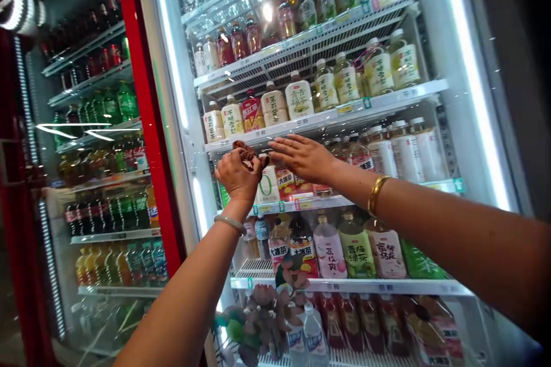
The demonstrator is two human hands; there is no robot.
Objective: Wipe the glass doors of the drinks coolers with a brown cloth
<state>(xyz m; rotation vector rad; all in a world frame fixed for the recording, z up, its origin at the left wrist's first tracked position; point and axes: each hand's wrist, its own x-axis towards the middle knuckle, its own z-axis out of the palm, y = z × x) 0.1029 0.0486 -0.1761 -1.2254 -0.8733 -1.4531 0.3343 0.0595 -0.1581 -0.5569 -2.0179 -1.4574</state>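
My left hand (238, 176), with a pale bangle at its wrist, is closed around a bunched brown cloth (244, 152). Beside it, my right hand (303, 156) is stretched out flat with nothing in it, its fingertips close to the cloth. A gold bracelet (376, 196) circles that wrist. Both hands are raised in front of a lit drinks fridge, by the white shelf edge (318, 121) at mid height. Reflections suggest glass between hands and bottles; whether either hand touches it, I cannot tell. My right forearm hides part of the bottles behind it.
Bottled drinks (299, 95) line several fridge shelves. A red frame (144, 103) divides this fridge from another on the left, stocked with green bottles (127, 100) and others. Blurred pinkish flowers (269, 304) appear low in front, possibly reflected. A bright light strip (473, 80) runs down the right side.
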